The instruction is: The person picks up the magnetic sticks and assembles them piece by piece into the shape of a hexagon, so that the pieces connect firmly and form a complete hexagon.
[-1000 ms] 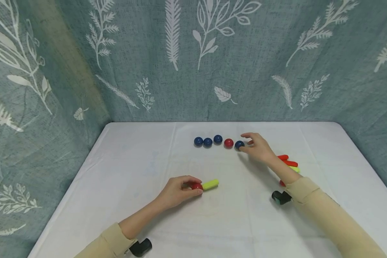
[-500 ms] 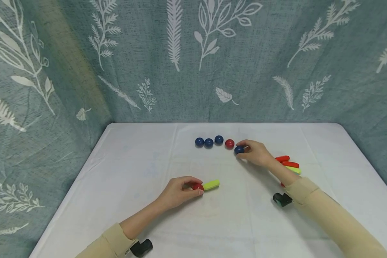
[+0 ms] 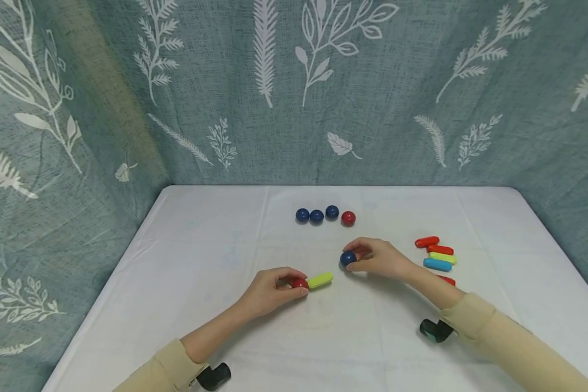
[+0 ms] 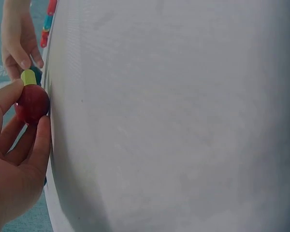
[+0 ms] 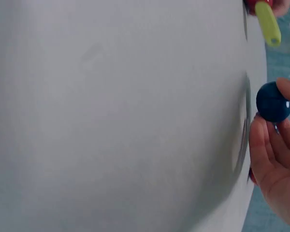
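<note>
My left hand [image 3: 269,292] pinches a red ball [image 4: 33,104] between thumb and fingers, low at the middle of the table. A yellow-green stick [image 3: 320,280] with a hole in its end juts from that ball to the right. My right hand [image 3: 382,258] grips a blue ball [image 3: 348,258], up and to the right of the stick's free end and apart from it. In the right wrist view the blue ball [image 5: 274,102] sits between thumb and fingertips.
Farther back lie three blue balls [image 3: 316,217] and a red ball [image 3: 348,219] in a row. Several short sticks lie at right: red [image 3: 427,242], yellow-green [image 3: 443,257] and blue [image 3: 438,265]. A leaf-patterned curtain [image 3: 284,136] hangs behind the white table [image 3: 201,234].
My right hand has taken the blue ball from the right end of the row and brought it nearer, slightly left. The left hand stays in place with the red ball and stick.
</note>
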Demonstrator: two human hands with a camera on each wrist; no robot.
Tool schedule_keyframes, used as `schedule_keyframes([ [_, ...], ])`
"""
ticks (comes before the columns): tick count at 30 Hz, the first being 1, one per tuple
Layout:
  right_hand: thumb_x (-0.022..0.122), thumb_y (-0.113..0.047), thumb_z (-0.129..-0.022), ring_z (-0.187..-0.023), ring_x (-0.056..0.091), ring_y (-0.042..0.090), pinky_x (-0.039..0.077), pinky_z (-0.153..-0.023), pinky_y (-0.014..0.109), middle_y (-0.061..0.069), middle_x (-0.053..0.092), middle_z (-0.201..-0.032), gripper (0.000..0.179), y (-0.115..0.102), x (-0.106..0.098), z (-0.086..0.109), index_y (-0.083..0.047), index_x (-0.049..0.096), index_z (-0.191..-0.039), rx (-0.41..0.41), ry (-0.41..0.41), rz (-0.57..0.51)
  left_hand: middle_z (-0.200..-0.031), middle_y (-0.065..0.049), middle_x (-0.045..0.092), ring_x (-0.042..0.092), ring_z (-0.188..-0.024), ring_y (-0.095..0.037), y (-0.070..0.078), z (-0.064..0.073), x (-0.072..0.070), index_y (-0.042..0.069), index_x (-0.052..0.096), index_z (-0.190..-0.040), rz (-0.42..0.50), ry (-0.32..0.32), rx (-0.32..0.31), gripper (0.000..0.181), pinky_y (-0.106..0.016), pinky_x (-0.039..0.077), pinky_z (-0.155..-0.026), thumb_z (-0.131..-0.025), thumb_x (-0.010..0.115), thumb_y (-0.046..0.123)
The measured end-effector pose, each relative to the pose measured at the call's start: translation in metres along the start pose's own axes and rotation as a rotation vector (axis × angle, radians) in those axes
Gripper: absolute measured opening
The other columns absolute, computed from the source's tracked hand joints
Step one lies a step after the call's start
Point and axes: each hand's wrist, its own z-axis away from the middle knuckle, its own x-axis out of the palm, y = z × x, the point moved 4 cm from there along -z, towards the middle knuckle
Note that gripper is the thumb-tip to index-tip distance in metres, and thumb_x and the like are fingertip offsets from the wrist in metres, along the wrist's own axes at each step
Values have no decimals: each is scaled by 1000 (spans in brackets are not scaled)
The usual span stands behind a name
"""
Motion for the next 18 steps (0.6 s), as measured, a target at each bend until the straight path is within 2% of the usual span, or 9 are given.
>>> schedule_keyframes([
  [8, 75, -18, -86, -92, 56, 19, 50, -82, 28, 2, 65, -103, 36, -8, 17, 8, -8, 64, -118, -76, -82, -48, -94, 4, 67, 58, -86, -15, -1, 0, 0, 12, 72, -109, -13, 2, -3, 27, -23, 50, -71, -85, 77, 24],
  [18, 75, -15, -86, -90, 56, 19, 51, -81, 27, 2, 64, -100, 34, -10, 24, 8, -6, 64, -117, -87, -84, -71, -95, 4, 67, 58, -86, -15, 1, 0, 0, 12, 72, -109, -13, 4, -8, 28, -23, 50, -71, -85, 77, 24],
])
